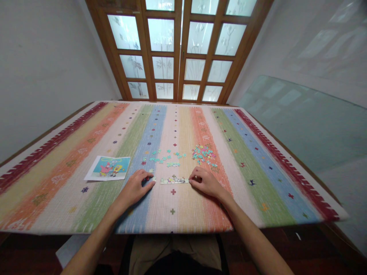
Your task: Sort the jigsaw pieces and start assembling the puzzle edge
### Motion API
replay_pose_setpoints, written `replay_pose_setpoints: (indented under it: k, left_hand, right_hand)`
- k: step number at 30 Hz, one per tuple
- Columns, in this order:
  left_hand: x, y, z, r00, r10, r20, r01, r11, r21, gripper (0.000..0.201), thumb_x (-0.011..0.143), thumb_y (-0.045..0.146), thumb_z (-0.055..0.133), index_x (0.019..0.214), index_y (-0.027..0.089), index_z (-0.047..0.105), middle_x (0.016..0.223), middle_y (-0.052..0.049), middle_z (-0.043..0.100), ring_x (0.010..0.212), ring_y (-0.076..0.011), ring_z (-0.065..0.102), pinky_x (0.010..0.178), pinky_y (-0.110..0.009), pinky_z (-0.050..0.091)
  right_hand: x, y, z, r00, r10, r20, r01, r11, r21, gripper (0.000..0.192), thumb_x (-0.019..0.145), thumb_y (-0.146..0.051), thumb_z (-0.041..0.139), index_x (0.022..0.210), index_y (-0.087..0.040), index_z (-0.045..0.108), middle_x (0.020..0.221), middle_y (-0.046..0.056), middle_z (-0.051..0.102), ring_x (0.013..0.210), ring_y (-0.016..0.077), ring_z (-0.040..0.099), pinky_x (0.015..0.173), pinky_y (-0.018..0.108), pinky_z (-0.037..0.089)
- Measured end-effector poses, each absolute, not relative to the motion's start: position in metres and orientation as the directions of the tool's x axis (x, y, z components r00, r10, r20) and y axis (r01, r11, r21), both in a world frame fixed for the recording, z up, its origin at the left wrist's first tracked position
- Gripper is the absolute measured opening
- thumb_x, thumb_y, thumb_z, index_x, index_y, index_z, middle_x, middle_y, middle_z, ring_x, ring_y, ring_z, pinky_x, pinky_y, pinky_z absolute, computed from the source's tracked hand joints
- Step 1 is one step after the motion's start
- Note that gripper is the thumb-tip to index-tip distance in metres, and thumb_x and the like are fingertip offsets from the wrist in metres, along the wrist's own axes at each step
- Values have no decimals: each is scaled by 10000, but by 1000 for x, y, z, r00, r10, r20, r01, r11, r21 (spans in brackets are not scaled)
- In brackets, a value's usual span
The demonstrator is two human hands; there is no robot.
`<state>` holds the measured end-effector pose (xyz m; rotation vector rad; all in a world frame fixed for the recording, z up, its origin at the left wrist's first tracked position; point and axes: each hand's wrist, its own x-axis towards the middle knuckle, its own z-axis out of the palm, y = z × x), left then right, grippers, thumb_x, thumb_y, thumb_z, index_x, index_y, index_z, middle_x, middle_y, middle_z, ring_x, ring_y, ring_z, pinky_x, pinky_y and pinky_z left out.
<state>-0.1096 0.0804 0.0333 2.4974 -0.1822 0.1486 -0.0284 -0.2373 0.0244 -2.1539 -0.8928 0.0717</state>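
Note:
A short strip of joined jigsaw pieces (174,180) lies flat on the striped tablecloth in front of me. My right hand (205,181) pinches the strip's right end between thumb and fingertips. To the left, apart from the strip, my left hand (139,184) has its thumb and forefinger at a pale jigsaw piece (154,178), its other fingers curled. Loose turquoise jigsaw pieces (164,157) are scattered just beyond the strip. Farther right is a heap of mixed-colour jigsaw pieces (203,152). My fingers partly cover what they hold.
A printed cartoon picture (110,167) lies left of my left hand. The striped tablecloth (172,217) covers the table, whose near edge is in front of my lap. Wooden glazed doors (179,53) stand behind, and a pale glass panel (304,114) leans at the right wall.

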Motion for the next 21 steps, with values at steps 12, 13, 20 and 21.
replay_pose_setpoints:
  k: [12, 13, 20, 21]
  left_hand:
    - [-116, 76, 33, 974, -150, 171, -222, -797, 562, 164, 926, 319, 562, 995, 214, 667, 945, -58, 651, 934, -244, 619, 893, -419, 510]
    - [-117, 75, 33, 972, -155, 176, -228, -798, 558, 160, 929, 317, 558, 994, 217, 665, 950, -59, 650, 942, -246, 619, 899, -420, 510]
    - [-119, 81, 34, 967, -191, 169, -252, -817, 518, 181, 947, 333, 536, 997, 217, 666, 959, -58, 644, 965, -247, 609, 916, -417, 504]
    - [-118, 82, 34, 966, -194, 169, -255, -820, 513, 186, 949, 337, 534, 999, 216, 666, 959, -57, 643, 963, -246, 609, 915, -414, 504]
  right_hand:
    - [-28, -237, 25, 751, 626, 211, 566, -446, -693, 112, 832, -102, 624, 778, -181, 681, 809, 19, 616, 718, 143, 565, 669, 270, 427]
    - [-28, -237, 25, 750, 627, 212, 567, -443, -695, 111, 833, -102, 623, 780, -181, 680, 809, 18, 615, 715, 142, 563, 669, 270, 427]
    - [-28, -238, 25, 747, 631, 209, 566, -440, -698, 117, 836, -104, 620, 784, -188, 681, 811, 18, 619, 716, 144, 565, 670, 275, 432]
    - [-28, -238, 25, 747, 631, 208, 567, -442, -695, 116, 836, -104, 621, 785, -188, 682, 811, 18, 618, 718, 145, 567, 671, 275, 431]
